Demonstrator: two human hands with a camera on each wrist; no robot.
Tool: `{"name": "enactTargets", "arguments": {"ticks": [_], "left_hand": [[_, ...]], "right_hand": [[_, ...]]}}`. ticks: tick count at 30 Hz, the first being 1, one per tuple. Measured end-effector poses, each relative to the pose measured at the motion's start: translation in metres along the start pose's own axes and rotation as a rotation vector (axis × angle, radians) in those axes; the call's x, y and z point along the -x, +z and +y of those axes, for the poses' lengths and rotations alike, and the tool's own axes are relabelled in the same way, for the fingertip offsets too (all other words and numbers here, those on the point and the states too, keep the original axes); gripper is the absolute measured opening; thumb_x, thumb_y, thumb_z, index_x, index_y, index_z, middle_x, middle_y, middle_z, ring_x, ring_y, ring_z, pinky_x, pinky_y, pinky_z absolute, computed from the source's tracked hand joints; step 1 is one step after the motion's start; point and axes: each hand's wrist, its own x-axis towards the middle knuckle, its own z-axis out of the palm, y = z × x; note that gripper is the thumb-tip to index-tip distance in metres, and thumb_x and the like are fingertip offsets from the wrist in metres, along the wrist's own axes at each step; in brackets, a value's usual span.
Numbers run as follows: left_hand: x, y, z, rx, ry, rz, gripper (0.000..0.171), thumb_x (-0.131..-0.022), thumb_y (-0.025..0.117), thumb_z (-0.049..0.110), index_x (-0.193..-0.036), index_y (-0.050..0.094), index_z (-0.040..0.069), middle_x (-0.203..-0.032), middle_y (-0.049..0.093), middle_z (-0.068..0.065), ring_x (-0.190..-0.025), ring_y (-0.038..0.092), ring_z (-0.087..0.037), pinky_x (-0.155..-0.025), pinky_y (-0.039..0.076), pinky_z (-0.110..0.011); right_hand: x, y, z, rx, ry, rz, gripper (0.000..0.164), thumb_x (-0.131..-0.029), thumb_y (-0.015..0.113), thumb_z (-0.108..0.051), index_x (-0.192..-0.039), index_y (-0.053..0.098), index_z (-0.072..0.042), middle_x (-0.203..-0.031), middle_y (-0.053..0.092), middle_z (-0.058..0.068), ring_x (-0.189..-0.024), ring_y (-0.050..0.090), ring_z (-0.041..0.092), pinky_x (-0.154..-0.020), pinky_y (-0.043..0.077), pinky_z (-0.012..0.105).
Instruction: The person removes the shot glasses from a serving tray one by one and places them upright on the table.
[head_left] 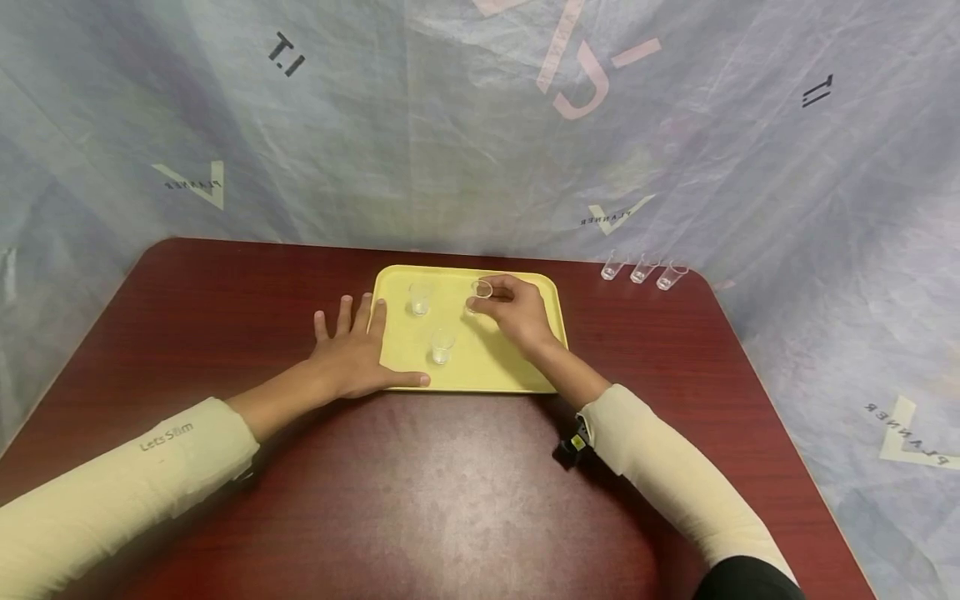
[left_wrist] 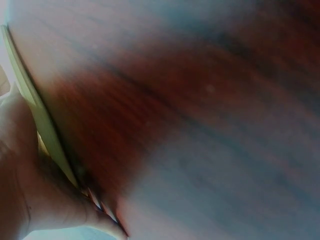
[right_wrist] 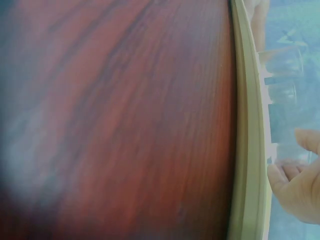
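A yellow tray (head_left: 495, 367) lies on the table, bearing small clear shot glasses. My right hand (head_left: 521, 312) pinches one shot glass (head_left: 480, 292) by its side, between thumb and fingers, over the tray's back right part. That hand (right_wrist: 300, 187) also shows at the right edge of the right wrist view. Two more glasses stand upright on the tray: one at the back left (head_left: 420, 300), another near the front (head_left: 442, 347). My left hand (head_left: 348, 354), fingers spread straight, rests at the tray's left edge, its thumb along the front left corner.
Three more clear glasses (head_left: 641, 271) stand in a row at the table's back right corner. The dark red table (head_left: 450, 492) meets a grey printed curtain (head_left: 360, 125) behind and at the sides. A small black device (head_left: 572, 448) sits under my right wrist.
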Motion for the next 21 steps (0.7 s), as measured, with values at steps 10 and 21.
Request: {"name": "enactTargets", "arguments": {"ticks": [10, 21], "left_hand": [[0.001, -0.002, 0.002, 0.003, 0.0, -0.002, 0.163, -0.075, 0.065, 0.107, -0.181, -0.006, 0.004, -0.19, -0.013, -0.024, -0.175, -0.02, -0.051, -0.131, -0.015, -0.084], [-0.001, 0.002, -0.001, -0.001, 0.004, 0.004, 0.164, -0.073, 0.061, 0.109, -0.181, -0.006, 0.005, -0.19, -0.012, -0.024, -0.174, -0.019, -0.052, -0.13, -0.015, -0.085]], "right_hand": [[0.01, -0.025, 0.004, 0.012, 0.015, 0.018, 0.039, -0.095, 0.09, -0.016, -0.132, 0.081, -0.006, -0.124, 0.081, 0.011, -0.114, 0.075, 0.019, -0.089, 0.057, 0.022], [0.019, -0.05, 0.01, 0.018, 0.03, 0.054, 0.039, -0.095, 0.092, -0.018, -0.131, 0.082, -0.007, -0.121, 0.083, 0.007, -0.104, 0.077, 0.008, -0.088, 0.059, 0.017]]}}
